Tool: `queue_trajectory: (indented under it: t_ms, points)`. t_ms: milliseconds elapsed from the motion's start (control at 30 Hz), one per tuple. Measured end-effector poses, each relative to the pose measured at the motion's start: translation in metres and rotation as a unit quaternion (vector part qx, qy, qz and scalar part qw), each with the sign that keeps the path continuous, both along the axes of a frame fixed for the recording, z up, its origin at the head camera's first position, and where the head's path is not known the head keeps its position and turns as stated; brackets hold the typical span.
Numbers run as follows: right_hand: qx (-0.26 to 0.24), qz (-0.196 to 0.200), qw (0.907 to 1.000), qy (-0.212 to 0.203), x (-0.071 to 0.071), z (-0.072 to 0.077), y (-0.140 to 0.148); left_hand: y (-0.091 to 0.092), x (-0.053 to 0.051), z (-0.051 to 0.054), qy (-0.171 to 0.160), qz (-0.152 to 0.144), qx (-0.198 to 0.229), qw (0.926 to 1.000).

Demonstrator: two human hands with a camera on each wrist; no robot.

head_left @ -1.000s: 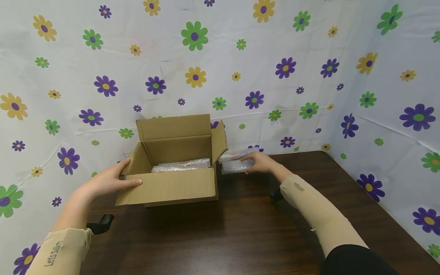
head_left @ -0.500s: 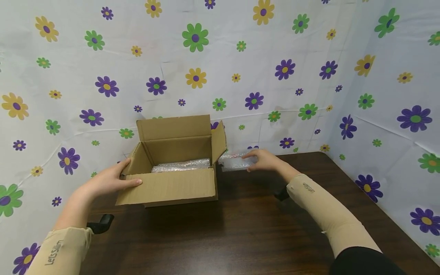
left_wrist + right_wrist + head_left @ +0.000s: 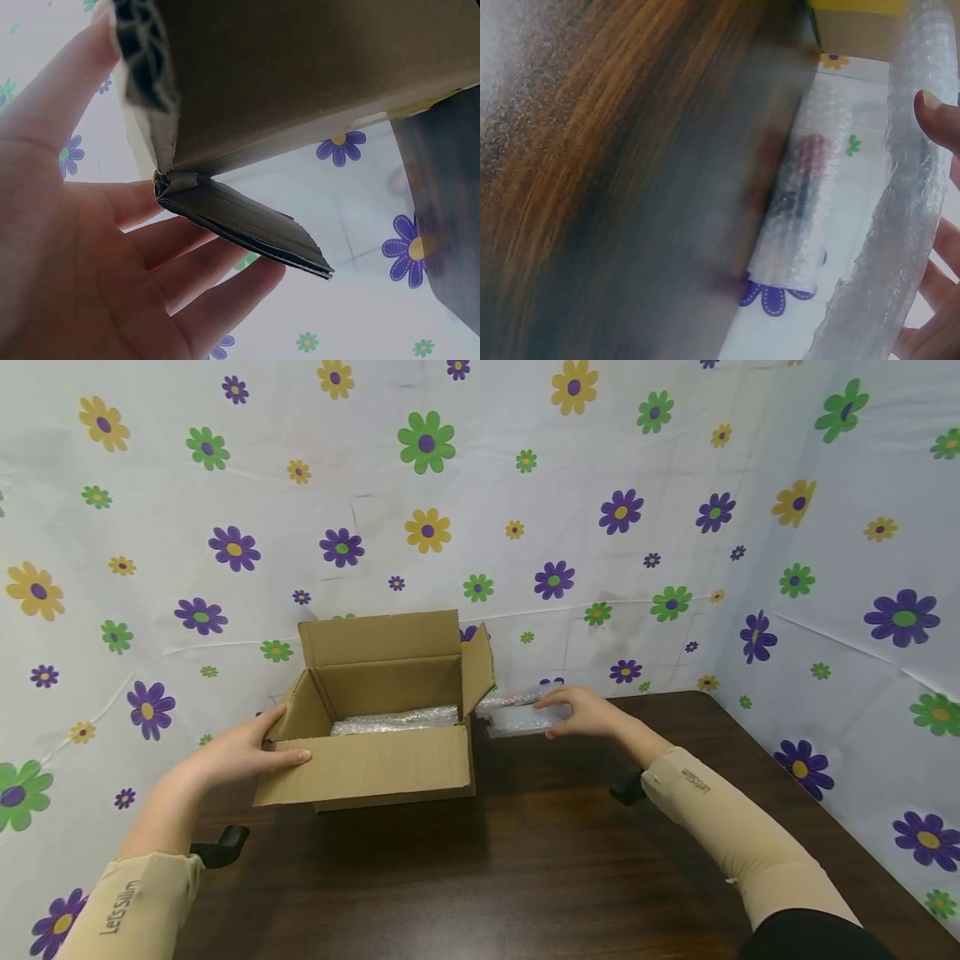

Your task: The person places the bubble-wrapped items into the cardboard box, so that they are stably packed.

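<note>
An open cardboard box (image 3: 390, 765) stands on the table, flaps spread. My left hand (image 3: 231, 757) grips its front left corner, thumb on the front flap and fingers behind the left flap. In the left wrist view those fingers (image 3: 161, 266) lie behind the flap edge. Right of the box, my right hand (image 3: 588, 713) holds a flat bubble-wrapped package (image 3: 519, 720), its contents unclear. The right wrist view shows the thumb on one side of this package (image 3: 900, 225) and fingers on the other. Behind it lies another bubble-wrapped package (image 3: 799, 195) with something reddish inside.
Bubble wrap (image 3: 397, 720) shows inside the box. The dark wooden table (image 3: 480, 877) extends toward me and to the right. A flower-patterned cloth (image 3: 525, 493) hangs close behind the box and along the right side.
My right hand and the package it holds have shifted slightly to the right. The left hand and the box have stayed in place.
</note>
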State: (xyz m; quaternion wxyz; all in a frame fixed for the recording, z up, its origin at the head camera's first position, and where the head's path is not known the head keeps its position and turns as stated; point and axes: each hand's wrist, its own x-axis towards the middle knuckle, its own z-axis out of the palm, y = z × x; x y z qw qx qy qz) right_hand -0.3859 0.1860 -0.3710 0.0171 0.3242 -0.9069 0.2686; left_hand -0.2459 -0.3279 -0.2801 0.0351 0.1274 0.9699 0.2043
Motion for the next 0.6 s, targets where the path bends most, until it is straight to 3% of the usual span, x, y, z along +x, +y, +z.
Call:
queue_trajectory:
  t_ms: [367, 600]
  points:
    - [-0.021, 0.005, 0.9996, -0.015, 0.013, 0.013, 0.012, -0.001, -0.001, -0.001, 0.001, -0.001, 0.005, 1.0]
    - [-0.021, -0.001, 0.9998, 0.004, 0.023, 0.021, 0.02, 0.0, -0.001, -0.001, 0.0, -0.001, 0.005, 1.0]
